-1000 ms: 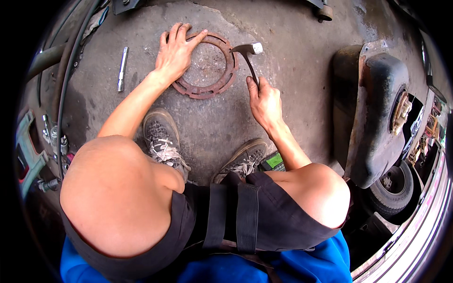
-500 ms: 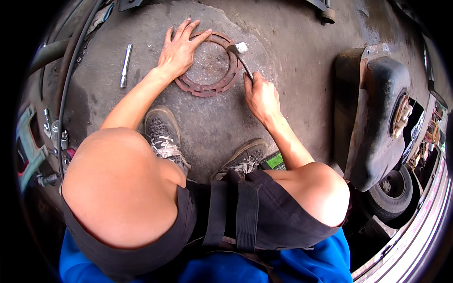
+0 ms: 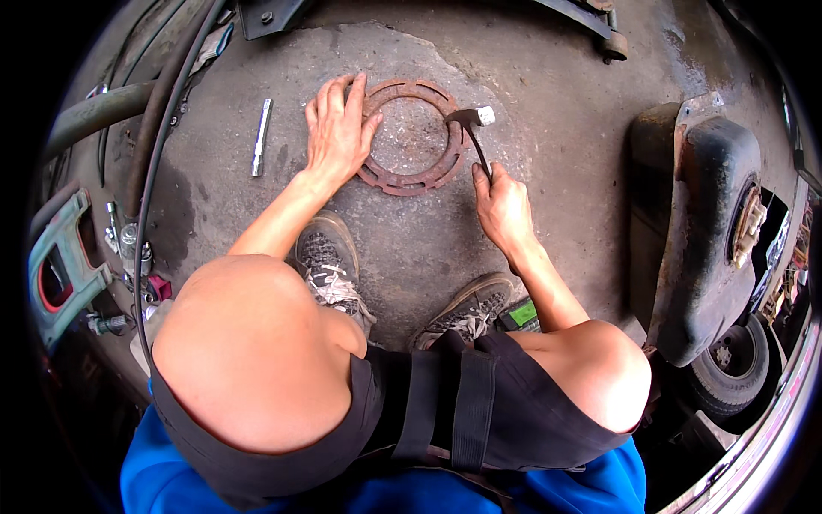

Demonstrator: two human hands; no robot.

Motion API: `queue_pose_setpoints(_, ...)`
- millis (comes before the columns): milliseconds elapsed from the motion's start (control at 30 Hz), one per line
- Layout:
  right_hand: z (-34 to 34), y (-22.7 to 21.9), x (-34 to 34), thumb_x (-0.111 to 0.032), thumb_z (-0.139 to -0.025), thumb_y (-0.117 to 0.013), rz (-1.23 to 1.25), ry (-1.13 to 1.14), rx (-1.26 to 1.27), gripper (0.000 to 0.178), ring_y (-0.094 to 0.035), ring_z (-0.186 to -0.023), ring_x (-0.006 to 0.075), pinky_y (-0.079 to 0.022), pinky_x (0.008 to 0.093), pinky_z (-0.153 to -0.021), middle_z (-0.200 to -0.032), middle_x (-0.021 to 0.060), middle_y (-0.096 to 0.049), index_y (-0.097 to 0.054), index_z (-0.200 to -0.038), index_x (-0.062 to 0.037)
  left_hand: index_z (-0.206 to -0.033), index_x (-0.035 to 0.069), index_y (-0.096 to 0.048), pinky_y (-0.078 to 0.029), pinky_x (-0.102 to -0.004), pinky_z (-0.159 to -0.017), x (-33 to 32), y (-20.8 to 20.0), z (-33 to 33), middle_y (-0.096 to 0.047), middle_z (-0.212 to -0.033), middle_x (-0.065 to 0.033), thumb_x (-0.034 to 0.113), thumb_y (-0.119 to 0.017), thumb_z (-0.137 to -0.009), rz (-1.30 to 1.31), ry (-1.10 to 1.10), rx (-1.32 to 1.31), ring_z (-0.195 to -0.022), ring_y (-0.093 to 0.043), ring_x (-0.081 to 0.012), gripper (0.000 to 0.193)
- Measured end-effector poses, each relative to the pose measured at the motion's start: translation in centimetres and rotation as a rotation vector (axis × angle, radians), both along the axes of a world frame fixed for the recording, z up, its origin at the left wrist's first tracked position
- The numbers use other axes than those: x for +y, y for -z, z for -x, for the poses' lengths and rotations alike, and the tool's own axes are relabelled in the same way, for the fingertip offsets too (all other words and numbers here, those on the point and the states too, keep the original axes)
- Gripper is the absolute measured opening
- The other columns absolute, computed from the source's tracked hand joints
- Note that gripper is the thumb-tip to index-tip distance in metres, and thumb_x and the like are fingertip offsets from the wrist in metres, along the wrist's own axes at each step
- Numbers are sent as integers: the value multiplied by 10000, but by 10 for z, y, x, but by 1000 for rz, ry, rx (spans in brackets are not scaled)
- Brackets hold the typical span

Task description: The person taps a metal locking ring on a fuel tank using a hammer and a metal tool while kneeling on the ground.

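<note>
A rusty flat metal ring (image 3: 413, 183) with slots around its rim lies on the concrete. At its left side is my left hand (image 3: 336, 128), open, fingers stretched forward and the thumb close to the ring's edge. Whether the fingertips press on the ring I cannot tell. My right hand (image 3: 503, 206) is closed around the dark handle of a hammer (image 3: 467, 116). Its head hangs at the ring's right rim, with a pale block-like end pointing right. Contact between hammer and ring is unclear.
Left of the ring lies a chrome socket extension (image 3: 261, 137). A dark metal tank (image 3: 715, 231) stands at the right, with a tyre (image 3: 728, 364) below it. Hoses (image 3: 163, 128) and a green-grey plastic frame (image 3: 64, 265) sit at the left. My shoes (image 3: 330, 265) are just below the ring.
The whole view has shifted, so everything appears farther right and lower. My left hand has drawn back from the ring's top left to its left side, fingers closer together. The hammer stays in my right hand.
</note>
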State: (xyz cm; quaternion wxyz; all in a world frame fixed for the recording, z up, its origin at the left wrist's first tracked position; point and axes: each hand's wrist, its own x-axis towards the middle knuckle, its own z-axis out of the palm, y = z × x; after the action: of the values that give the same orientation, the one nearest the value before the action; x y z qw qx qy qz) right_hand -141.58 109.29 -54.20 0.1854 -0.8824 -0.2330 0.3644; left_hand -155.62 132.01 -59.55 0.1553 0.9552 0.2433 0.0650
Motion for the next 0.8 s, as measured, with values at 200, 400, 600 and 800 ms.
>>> queue_pose_setpoints(200, 2, -3, 4, -374, -1018, -514, 30, 39, 43, 380, -635, -922, 518, -498, 571, -791, -866, 315, -663, -582, -985, -1, -1453, 117, -463, -271, -557, -1168, -79, -33, 33, -427, -1475, -159, 300, -714, -872, 339, 437, 63, -1430, -330, -367, 659)
queue_pose_setpoints(400, -12, -14, 2, -390, -1013, -531, 41, 7, 49, 402, -651, -848, 500, -499, 548, -748, -799, 298, -653, -607, -973, 3, -1346, 58, -572, -415, -470, -1108, -62, -16, 37, -528, -1446, -121, 20, -568, -820, 321, 563, -18, -1344, -489, -319, 528)
queue_pose_setpoints(600, -13, -37, 14, -380, -1015, -554, -134, -9, 5, 394, -656, -665, 451, -492, 503, -614, -641, 255, -610, -604, -921, 0, -1301, 54, -590, -424, -424, -1118, -23, -22, 44, -551, -1425, -102, 60, -549, -844, 422, 799, 41, -1326, -506, -305, 459)
queue_pose_setpoints(800, -13, -14, 20, -379, -1016, -533, 12, -65, -52, 376, -675, -817, 477, -526, 532, -708, -806, 272, -678, -597, -986, -9, -1271, 55, -609, -438, -434, -1115, -4, -19, 41, -581, -1395, -104, 85, -543, -858, 369, 892, 4, -1323, -524, -292, 420)
